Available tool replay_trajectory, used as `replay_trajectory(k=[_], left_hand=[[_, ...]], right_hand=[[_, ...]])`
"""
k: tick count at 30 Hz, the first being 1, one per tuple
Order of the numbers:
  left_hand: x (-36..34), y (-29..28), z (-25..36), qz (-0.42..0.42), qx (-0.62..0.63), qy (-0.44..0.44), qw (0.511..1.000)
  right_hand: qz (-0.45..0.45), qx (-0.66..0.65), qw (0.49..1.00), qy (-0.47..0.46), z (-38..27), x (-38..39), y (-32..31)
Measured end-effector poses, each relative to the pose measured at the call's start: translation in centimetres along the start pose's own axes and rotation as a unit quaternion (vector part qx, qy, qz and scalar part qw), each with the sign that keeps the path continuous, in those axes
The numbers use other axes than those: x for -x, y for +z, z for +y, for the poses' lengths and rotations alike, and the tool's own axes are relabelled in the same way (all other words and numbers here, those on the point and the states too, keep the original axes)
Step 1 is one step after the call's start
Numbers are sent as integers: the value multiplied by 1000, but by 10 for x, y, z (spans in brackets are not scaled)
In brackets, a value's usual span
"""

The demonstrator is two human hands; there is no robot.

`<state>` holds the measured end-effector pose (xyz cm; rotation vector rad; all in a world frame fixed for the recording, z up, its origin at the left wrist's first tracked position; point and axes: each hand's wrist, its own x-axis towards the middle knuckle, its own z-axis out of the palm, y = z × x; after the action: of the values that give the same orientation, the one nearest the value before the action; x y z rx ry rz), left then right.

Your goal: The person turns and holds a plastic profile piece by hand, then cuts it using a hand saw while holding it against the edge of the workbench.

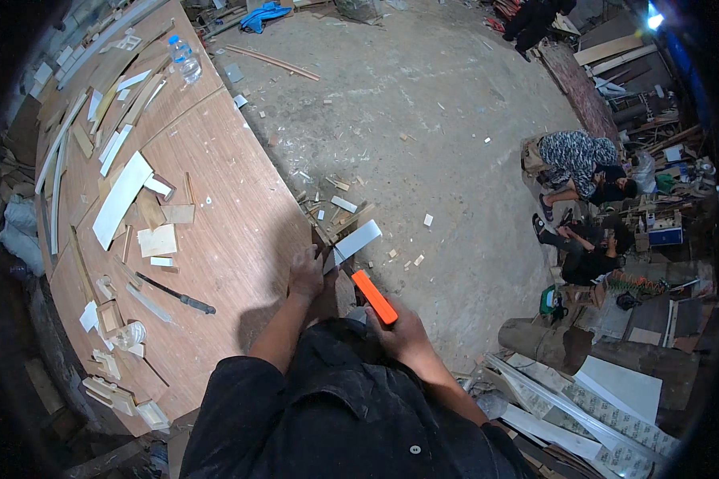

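Note:
My left hand (306, 273) is closed at the right edge of the wooden table. It grips the near end of a short white strip (355, 244), which sticks out past the edge over the floor. Close beside the strip, my right hand (403, 329) is wrapped round an orange-handled tool (374, 296). The tool's working end points toward the strip and is too dark to make out, so I cannot tell its kind or whether it touches the strip. A dark-handled knife-like tool (176, 296) lies on the table left of my left hand.
White and wooden offcuts (123, 199) cover the table's left side, with a water bottle (185, 60) at its far end. Small scraps (344, 204) litter the floor. Two people (591, 172) sit at the right. Panels and strips (591, 407) are stacked at lower right.

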<state>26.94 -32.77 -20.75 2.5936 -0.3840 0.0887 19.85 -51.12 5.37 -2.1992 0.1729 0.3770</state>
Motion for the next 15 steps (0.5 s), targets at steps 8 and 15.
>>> replay_trajectory(k=[8, 15], left_hand=[[-2, -9, 5, 3, 28, -6, 1000], [0, -7, 2, 13, 31, -3, 999]], right_hand=[[-4, 1, 1000, 14, -5, 1, 1], [-11, 11, 999, 31, -13, -2, 2]])
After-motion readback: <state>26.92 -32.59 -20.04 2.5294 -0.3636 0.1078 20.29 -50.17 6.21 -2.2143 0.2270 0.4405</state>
